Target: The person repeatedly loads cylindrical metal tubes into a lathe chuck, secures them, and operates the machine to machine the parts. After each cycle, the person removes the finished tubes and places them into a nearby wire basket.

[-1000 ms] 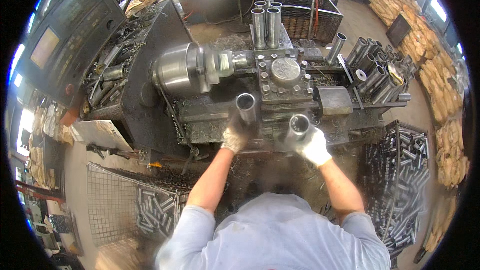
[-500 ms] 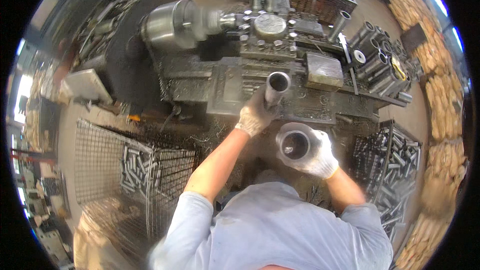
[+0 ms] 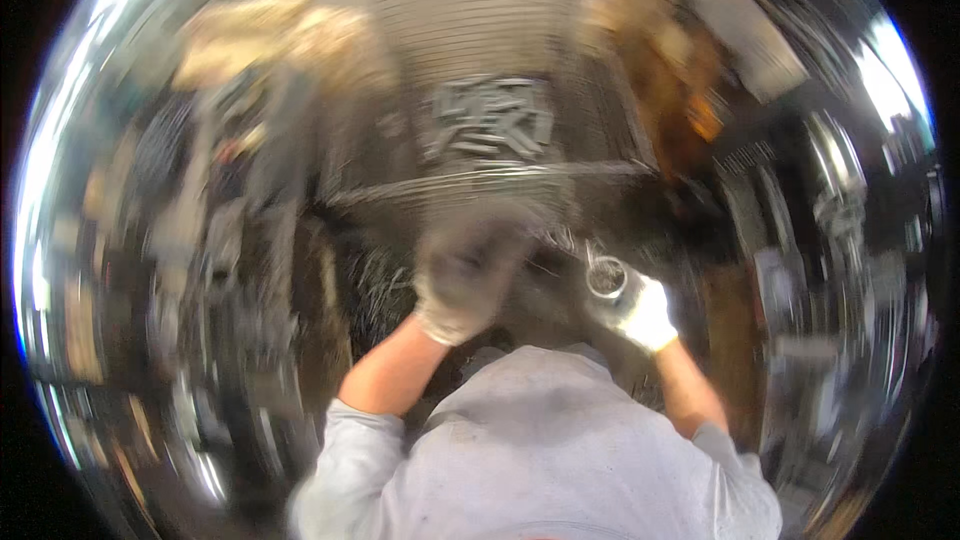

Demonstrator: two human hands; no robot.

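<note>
My right hand, in a whitish glove, is closed around a metal tube. The tube's round open end faces up, with a pale rim and a grey inside. Thin bright strands show just beyond that end. My left hand wears a glove that is light at the wrist and dark over the fingers. Motion smears its fingers, so whether it holds anything cannot be made out. Both hands are held in front of my body, near the close side of a wire basket.
Inside the basket, short metal tubes lie in a heap. Off to the right is a machine with a shiny cylindrical part. Tan bundles stand at the far left. Most of the surroundings are streaked by motion.
My view has swung left from the machine to the wire basket. My left hand has moved down and left, and the tube it held is no longer distinguishable. My right hand still grips a tube.
</note>
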